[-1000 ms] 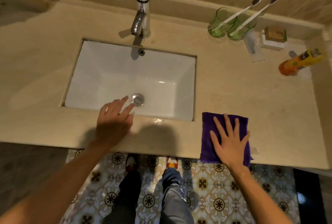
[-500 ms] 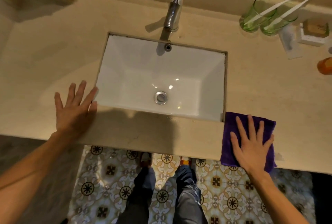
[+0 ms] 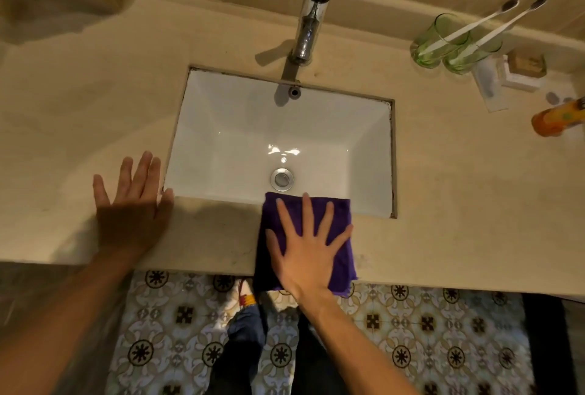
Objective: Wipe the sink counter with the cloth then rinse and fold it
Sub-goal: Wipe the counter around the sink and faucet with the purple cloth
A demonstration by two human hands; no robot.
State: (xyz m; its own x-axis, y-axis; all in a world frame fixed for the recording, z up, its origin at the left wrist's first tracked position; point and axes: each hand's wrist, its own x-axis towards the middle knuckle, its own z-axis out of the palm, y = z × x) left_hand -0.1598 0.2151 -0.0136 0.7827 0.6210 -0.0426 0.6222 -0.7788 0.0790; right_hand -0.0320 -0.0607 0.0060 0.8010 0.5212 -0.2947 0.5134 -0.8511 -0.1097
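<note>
Head view: beige counter (image 3: 459, 192), flat-fingered right hand (image 3: 308, 255) on purple cloth (image 3: 338, 220), patterned floor tiles (image 3: 411, 331).

The surface (image 3: 443, 192) looks like beige stone with a matt, faintly mottled finish. The sink basin (image 3: 240, 141) is white, smooth and glossy like glazed ceramic, with bright glints near the ringed metal drain (image 3: 281, 179). The tap (image 3: 308, 11) is polished chrome, mirror-bright. The cloth (image 3: 340, 214) is purple, soft and nappy, with a frayed corner. Two tumblers (image 3: 440, 43) are clear green and shiny, whether glass or plastic cannot be told. The bottle (image 3: 552, 120) looks like smooth orange plastic. The floor (image 3: 411, 331) is patterned tile with a dull sheen.
</note>
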